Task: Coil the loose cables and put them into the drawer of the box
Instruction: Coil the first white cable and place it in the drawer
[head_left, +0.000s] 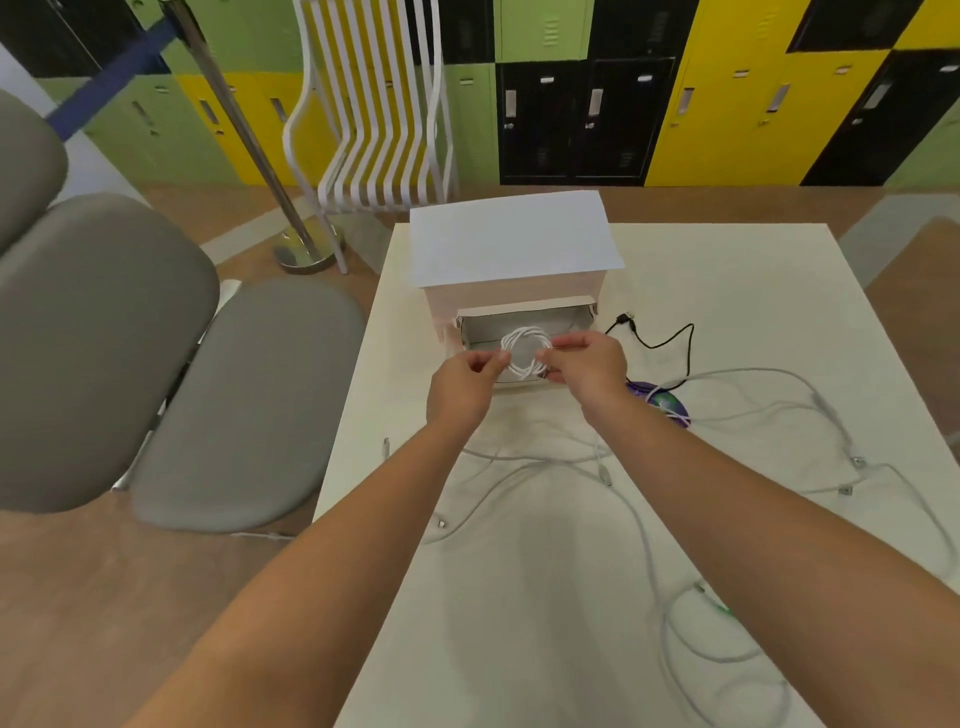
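Two hands, left hand (465, 376) and right hand (587, 358), pinch the white coil (525, 352) at 9 and 3 o'clock over the open drawer (470, 327); released unevenly, the coil may spring loose.

White cables (810, 441) off the table's right and bottom edges; purple object (662, 402) partly behind the right forearm.

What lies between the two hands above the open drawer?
In the head view, a coiled white cable spans the gap between the left hand and right hand, which pinch its opposite sides above the drawer.

no legible text, labels, numbers
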